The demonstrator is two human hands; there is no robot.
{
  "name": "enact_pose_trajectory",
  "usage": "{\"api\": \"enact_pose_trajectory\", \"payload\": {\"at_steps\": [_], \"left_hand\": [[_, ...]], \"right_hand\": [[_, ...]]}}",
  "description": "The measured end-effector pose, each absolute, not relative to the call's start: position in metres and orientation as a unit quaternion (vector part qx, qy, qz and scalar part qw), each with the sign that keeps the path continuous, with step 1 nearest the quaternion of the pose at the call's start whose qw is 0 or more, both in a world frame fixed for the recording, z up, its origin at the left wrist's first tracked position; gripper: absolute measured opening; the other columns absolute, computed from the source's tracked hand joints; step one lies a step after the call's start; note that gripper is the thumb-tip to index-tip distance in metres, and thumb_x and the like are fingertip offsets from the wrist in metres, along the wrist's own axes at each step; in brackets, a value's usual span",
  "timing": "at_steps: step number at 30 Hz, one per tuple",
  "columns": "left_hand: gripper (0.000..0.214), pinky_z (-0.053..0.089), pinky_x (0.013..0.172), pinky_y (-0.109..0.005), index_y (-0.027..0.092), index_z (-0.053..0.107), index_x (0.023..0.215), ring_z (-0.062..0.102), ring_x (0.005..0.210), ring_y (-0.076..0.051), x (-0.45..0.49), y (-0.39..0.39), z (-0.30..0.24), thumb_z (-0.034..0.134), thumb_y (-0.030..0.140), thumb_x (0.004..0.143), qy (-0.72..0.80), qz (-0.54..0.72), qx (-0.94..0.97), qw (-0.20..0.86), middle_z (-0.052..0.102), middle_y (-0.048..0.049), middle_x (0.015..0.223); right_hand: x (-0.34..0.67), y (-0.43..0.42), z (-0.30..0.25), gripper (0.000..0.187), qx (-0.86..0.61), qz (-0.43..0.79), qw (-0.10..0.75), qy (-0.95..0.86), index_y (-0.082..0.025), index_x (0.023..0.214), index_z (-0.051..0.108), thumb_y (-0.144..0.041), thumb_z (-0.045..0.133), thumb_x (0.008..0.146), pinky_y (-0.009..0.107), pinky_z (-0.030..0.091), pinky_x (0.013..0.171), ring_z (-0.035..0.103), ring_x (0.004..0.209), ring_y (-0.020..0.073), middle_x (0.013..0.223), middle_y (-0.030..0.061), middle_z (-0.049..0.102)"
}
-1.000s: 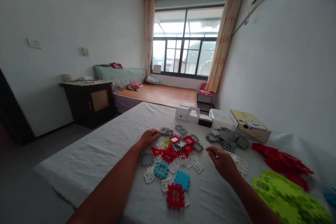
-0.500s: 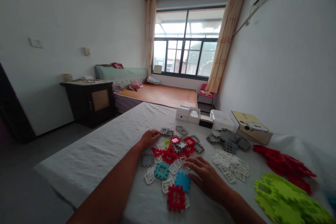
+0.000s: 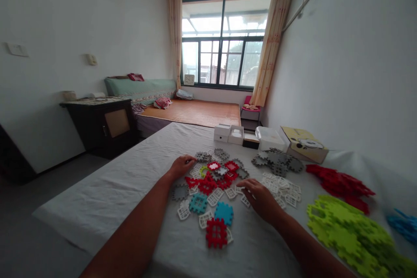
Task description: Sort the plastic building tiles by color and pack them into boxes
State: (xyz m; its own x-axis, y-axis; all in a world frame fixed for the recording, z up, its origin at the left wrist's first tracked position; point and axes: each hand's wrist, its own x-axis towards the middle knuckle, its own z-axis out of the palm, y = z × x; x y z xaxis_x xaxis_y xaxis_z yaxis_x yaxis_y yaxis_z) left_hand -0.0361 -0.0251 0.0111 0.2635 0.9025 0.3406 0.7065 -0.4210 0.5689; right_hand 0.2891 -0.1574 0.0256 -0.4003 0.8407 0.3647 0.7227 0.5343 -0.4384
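My left hand (image 3: 183,167) rests at the left of the loose plastic pieces, its fingers curled together beside a grey notched piece (image 3: 203,157). Whatever it may hold is hidden. My right hand (image 3: 258,194) has its fingers stretched leftward and the thumb apart, just over the white lattice pieces; one white lattice piece (image 3: 245,201) lies under the thumb. Between the hands are red notched pieces (image 3: 207,184), a teal square frame (image 3: 198,203) and a grey square (image 3: 180,192). Nearer me lie a blue square (image 3: 224,213) and a red square frame (image 3: 216,233).
Sorted piles stand on the right of the cloth-covered table (image 3: 130,182): grey pieces (image 3: 278,163), white lattice pieces (image 3: 289,193), red pieces (image 3: 339,182), green pieces (image 3: 352,234) and blue pieces (image 3: 404,223). Small white boxes (image 3: 222,133), a clear tub (image 3: 269,138) and a yellow carton (image 3: 304,144) line the back.
The view has shifted slightly. My right hand has moved right and away from me, off the blue square, with white lattice pieces now showing by its fingers. My left hand stays by the grey pieces.
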Motion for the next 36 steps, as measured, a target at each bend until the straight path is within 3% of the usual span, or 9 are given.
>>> {"api": "enact_pose_trajectory", "payload": {"at_steps": [8,18,25,30,36], "left_hand": [[0.036,0.044,0.083,-0.025,0.019,0.071,0.094,0.06,0.092,-0.019,-0.036,-0.024,0.012,0.048,0.04,0.076,0.521,0.314,0.774,0.174,0.07,-0.0042,0.098],[0.039,0.046,0.079,-0.025,0.018,0.071,0.094,0.062,0.087,-0.019,-0.036,-0.024,0.014,0.047,0.044,0.076,0.507,0.315,0.785,0.162,0.07,-0.0046,0.096],[0.039,0.046,0.08,-0.025,0.018,0.071,0.094,0.061,0.088,-0.019,-0.036,-0.024,0.013,0.047,0.043,0.076,0.51,0.315,0.783,0.167,0.07,-0.0048,0.096],[0.039,0.046,0.081,-0.026,0.018,0.07,0.095,0.061,0.09,-0.02,-0.036,-0.024,0.013,0.047,0.042,0.076,0.52,0.312,0.777,0.17,0.07,-0.0047,0.096],[0.038,0.046,0.08,-0.025,0.018,0.071,0.094,0.061,0.089,-0.019,-0.036,-0.026,0.015,0.048,0.043,0.075,0.515,0.315,0.778,0.175,0.07,-0.0048,0.097]], "right_hand": [[0.3,-0.157,0.025,0.025,-0.484,0.142,0.206,-0.839,-0.024,0.1,0.064,-0.028,0.059,0.076,0.031,0.045,0.083,0.057,0.095,0.0191,0.103,0.0055,0.063],[0.299,-0.153,0.027,0.032,-0.503,0.055,0.236,-0.829,-0.021,0.099,0.064,-0.009,0.042,0.079,0.027,0.043,0.084,0.059,0.091,0.0155,0.094,0.0041,0.066],[0.353,-0.128,0.026,0.029,-0.624,-0.031,0.267,-0.734,-0.019,0.101,0.064,-0.014,0.044,0.08,0.033,0.044,0.085,0.058,0.094,0.0199,0.097,0.0063,0.067],[0.328,-0.14,0.027,0.028,-0.526,0.006,0.272,-0.806,-0.022,0.109,0.062,-0.022,0.046,0.085,0.035,0.042,0.091,0.052,0.103,0.0201,0.106,0.0061,0.065],[0.29,-0.154,0.026,0.029,-0.446,0.074,0.204,-0.868,-0.02,0.112,0.06,-0.026,0.053,0.084,0.033,0.043,0.09,0.051,0.103,0.021,0.109,0.0054,0.065]]}}
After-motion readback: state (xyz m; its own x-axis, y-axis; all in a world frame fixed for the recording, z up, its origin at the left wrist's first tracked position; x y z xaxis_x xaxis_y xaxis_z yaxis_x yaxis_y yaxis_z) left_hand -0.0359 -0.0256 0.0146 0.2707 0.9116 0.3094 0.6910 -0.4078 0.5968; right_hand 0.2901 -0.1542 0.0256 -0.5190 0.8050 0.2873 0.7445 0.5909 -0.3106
